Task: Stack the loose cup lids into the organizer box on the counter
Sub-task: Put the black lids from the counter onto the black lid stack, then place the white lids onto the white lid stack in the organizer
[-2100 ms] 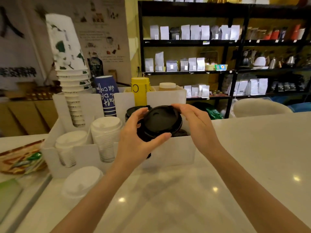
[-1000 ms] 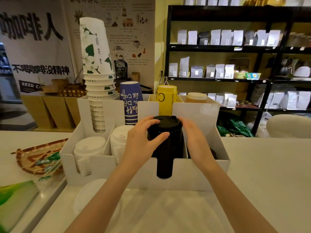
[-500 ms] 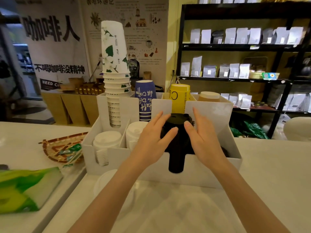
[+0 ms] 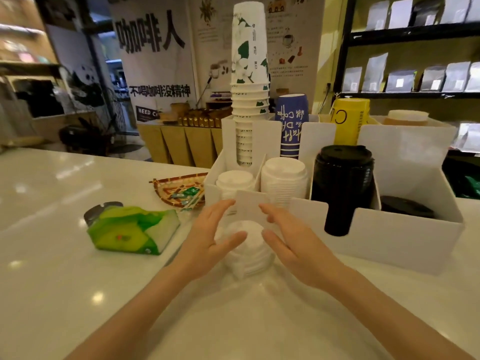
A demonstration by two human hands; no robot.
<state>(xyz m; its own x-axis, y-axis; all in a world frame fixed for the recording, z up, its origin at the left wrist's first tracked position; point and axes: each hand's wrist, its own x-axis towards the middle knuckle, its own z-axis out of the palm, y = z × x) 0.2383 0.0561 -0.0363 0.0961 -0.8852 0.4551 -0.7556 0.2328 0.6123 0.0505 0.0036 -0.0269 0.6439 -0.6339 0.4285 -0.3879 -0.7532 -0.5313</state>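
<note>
A loose stack of white lids [image 4: 246, 245] stands on the counter just in front of the white organizer box [image 4: 405, 237]. My left hand [image 4: 207, 240] and my right hand [image 4: 293, 240] flank that stack, fingers spread, holding nothing. Inside the box, a tall stack of black lids [image 4: 342, 183] fills one front slot, with two white lid stacks [image 4: 283, 178] to its left and a low black stack [image 4: 405, 206] to its right.
Paper cup stacks rise from the box's back row: white-green [image 4: 249, 74], blue [image 4: 291, 126], yellow [image 4: 350, 123]. A green packet [image 4: 132, 232] and a woven tray [image 4: 181, 190] lie left of my hands. Shelves of bags stand behind.
Both hands let go of the black lid stack, which now stands in the box, and moved down-left to either side of the white lids on the counter. The view shifted closer and left.
</note>
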